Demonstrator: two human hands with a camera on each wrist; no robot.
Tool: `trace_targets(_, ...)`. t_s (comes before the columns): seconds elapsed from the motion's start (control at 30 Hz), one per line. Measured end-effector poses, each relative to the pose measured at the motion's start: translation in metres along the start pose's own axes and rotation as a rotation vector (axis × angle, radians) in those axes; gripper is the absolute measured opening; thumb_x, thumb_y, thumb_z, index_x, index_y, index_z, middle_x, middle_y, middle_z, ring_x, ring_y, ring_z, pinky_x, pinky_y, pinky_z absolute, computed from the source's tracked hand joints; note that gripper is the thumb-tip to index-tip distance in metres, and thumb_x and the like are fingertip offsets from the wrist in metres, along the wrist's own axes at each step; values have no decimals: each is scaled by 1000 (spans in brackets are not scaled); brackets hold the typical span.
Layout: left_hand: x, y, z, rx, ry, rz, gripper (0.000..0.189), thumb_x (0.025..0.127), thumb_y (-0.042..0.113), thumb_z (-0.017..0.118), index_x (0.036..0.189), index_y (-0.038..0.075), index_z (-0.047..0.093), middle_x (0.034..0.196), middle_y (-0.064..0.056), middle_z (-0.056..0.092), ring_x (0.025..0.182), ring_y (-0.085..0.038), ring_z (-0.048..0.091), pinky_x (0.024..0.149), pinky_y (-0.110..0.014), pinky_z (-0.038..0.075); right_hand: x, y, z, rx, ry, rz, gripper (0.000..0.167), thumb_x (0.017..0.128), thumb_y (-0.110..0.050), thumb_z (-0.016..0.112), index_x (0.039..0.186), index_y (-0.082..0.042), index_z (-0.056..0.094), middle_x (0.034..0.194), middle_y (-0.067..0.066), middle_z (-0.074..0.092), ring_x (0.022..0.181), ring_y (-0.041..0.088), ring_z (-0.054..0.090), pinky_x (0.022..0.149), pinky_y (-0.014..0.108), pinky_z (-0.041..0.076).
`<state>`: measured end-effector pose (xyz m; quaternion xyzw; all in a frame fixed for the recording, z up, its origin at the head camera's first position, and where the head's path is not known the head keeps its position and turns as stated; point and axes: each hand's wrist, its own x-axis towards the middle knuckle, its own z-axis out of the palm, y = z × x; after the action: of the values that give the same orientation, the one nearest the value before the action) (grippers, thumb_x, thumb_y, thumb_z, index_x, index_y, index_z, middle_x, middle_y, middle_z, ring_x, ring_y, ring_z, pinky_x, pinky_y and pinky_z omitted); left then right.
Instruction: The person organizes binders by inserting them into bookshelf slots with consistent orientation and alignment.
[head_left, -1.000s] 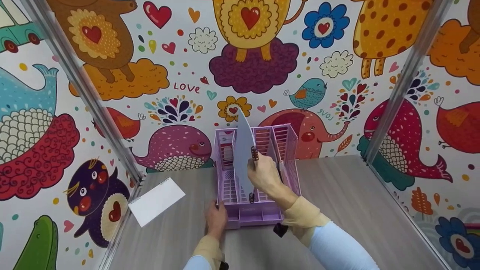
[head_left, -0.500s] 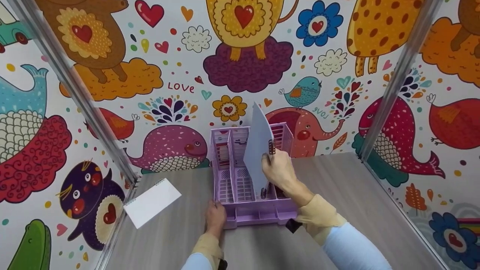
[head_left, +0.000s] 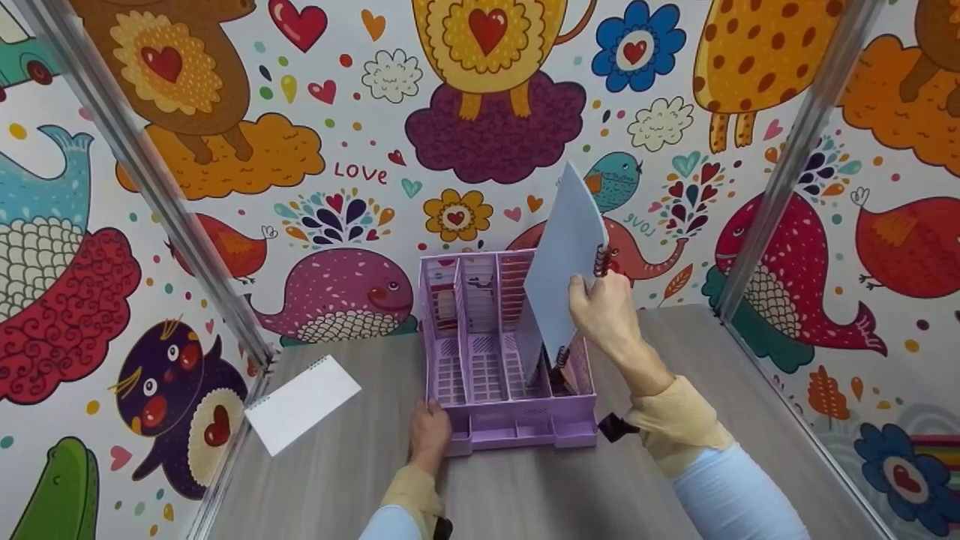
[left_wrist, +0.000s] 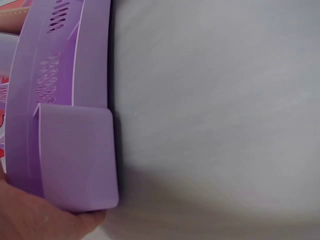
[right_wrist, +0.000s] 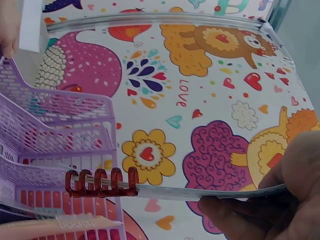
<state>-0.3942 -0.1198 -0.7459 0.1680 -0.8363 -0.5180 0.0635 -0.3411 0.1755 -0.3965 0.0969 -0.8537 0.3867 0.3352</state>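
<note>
A purple desktop file organizer (head_left: 517,421) with upright compartments stands on the table, small trays along its front. My left hand (head_left: 430,435) grips its front left corner; in the left wrist view the fingers (left_wrist: 45,215) wrap that corner. My right hand (head_left: 609,319) pinches a pale blue notebook (head_left: 566,255) along its bound edge, thumb on one face and fingers on the other. Dark red binding rings (right_wrist: 102,182) show in the right wrist view. The notebook hangs upright over the right side of the organizer, its lower end overlapping the rightmost compartments in the head view.
A white spiral notepad (head_left: 304,405) lies on the table left of the organizer. Thin upright items (head_left: 574,371) stand in the rightmost compartment. A patterned wall (head_left: 352,292) rises right behind the organizer, with metal posts (head_left: 765,217) at the corners.
My right hand has carried the notebook up and to the right, from over the organizer's middle compartments to over its right side. The left hand stays at the front left corner.
</note>
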Motion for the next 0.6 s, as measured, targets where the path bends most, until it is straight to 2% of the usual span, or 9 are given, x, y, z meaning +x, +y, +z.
trace_targets(0.13,0,1,0,-4,-13,-17,64,118,30,37,167,-10,38,170,-38,44,161,-58,43,135,-66,35,4,5,-9,-2,2,24,24,99,-1,62,110,15,75,105,36,81,90,49,81,78,67,64)
trace_targets(0.23,1,0,-1,-4,-23,-28,63,118,30,37,167,-10,38,171,-38,43,161,-58,42,135,-67,34,4,10,-12,-34,18,14,24,98,0,62,112,14,75,106,36,81,90,52,82,77,68,64)
trace_targets(0.33,2,0,-1,-8,-23,-31,62,119,31,37,166,-10,40,169,-38,46,159,-57,45,134,-67,36,3,13,-13,-76,35,-2,19,97,1,61,104,12,74,101,35,81,80,48,78,71,67,62)
trace_targets(0.47,3,-2,0,-6,0,-9,58,118,30,38,159,-9,47,160,-38,55,153,-58,53,129,-68,42,2,20,-11,-123,48,-15,11,95,1,59,90,6,67,90,32,77,69,41,66,65,68,59)
trace_targets(0.6,6,-7,3,-13,20,28,54,117,29,40,153,-11,52,153,-39,60,148,-59,56,126,-68,45,-2,28,-7,-175,43,4,17,94,-1,59,78,-2,55,78,27,66,65,42,61,64,69,55)
